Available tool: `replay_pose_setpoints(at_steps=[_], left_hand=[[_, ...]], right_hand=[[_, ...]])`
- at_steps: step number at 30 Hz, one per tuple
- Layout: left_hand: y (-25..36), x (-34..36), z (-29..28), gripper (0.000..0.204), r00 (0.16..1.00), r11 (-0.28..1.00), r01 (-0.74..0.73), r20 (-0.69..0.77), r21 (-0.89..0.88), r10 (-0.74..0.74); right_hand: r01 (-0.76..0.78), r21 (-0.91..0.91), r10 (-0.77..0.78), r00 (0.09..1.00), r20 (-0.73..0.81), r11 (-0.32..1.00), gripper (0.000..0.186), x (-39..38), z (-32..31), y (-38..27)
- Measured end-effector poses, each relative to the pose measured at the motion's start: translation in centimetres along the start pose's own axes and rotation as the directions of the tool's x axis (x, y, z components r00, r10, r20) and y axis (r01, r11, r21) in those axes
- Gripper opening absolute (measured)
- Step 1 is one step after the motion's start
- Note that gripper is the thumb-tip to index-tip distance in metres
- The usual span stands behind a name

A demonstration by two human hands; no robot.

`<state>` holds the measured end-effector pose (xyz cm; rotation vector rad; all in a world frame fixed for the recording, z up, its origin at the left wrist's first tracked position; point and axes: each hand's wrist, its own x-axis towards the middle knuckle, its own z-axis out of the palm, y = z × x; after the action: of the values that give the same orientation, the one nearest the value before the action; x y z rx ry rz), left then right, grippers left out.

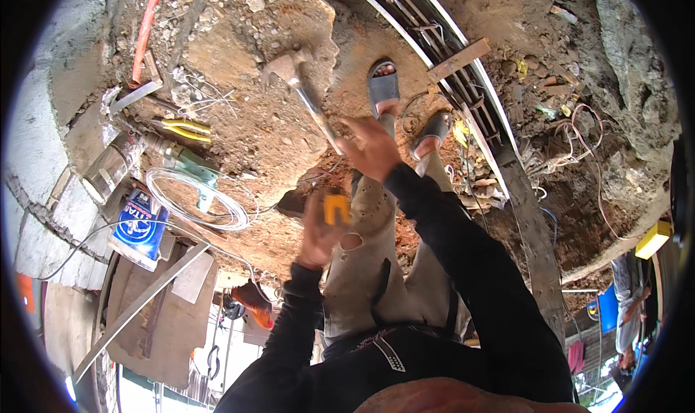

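Note:
My right hand (373, 149) is out in front of me, with its fingers at the lower end of the handle of a hammer (314, 112). The hammer points up and to the left, its broad, dusty head farthest from me; part of my grip is hard to see. Nearer my body, my left hand (316, 233) is closed around a yellow and black tape measure (336, 208), blurred by motion. Below both hands are my dusty trousers (362, 264), with a hole at one knee.
Left lie a coil of pale wire (235, 214), a green power tool (195, 173), yellow-handled pliers (186, 129) and a blue bag (141, 225). On the right runs a long steel rebar frame (434, 33) with a wooden piece (459, 60) across it. A person (631, 297) stands far right.

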<state>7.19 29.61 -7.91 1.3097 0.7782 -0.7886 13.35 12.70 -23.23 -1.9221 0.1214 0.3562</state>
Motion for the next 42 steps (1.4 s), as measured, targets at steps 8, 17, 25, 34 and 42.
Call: replay_pose_setpoints(at_steps=[8, 17, 25, 34, 42], left_hand=[[-1.1, 2.4, 9.0, 0.089, 0.928, 0.790, -0.271, 0.366, 0.549, 0.065], [-6.4, 0.2, 12.6, 0.063, 0.858, 0.727, -0.325, 0.512, 0.604, -0.041], [-10.5, 1.4, 15.6, 0.061, 0.936, 0.363, -0.311, 0.350, 0.879, -0.045], [-13.4, 14.8, 7.4, 0.026, 0.954, 0.249, -0.260, 0.287, 0.933, -0.081], [-16.6, 18.0, 2.3, 0.027, 0.944, 0.343, 0.005, 0.109, 0.939, -0.312]], right_hand=[[-0.706, 0.444, 0.665, 0.694, 0.276, 0.552, 0.031, -12.9, -11.3, -2.6], [-0.751, 0.521, 0.573, 0.653, 0.495, 0.405, 0.041, -19.8, -16.0, 1.7], [-0.554, 0.704, 0.449, 0.818, 0.361, 0.444, 0.034, -22.3, -20.7, 5.9], [0.033, 0.892, 0.421, 0.873, -0.245, 0.451, 0.020, -12.5, -40.9, 22.2], [-0.155, 0.789, 0.597, 0.742, -0.305, 0.595, 0.040, -6.4, -26.4, 24.2]])
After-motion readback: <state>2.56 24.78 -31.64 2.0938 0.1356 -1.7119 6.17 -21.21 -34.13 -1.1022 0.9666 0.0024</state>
